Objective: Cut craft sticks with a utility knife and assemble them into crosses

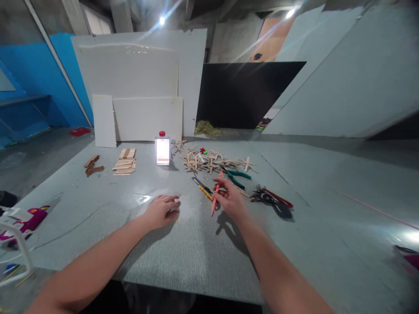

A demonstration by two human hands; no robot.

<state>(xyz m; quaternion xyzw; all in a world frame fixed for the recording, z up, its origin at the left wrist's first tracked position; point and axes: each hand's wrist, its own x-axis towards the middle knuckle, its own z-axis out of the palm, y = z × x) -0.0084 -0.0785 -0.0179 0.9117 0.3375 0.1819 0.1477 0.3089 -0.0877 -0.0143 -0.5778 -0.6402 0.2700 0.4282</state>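
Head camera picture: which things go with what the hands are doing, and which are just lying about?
Likely for the job:
- pink pen-like tool, held in the right hand
- wooden sticks
- crossed-stick stars

Probably just lying about:
- red object, far left
- grassy clump, at the back

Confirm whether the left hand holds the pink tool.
No, the right hand grips the slim pink tool, well apart from the left hand.

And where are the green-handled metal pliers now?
In the head view, the green-handled metal pliers lie right of centre, just beyond the right hand, beside pale wooden stick stars.
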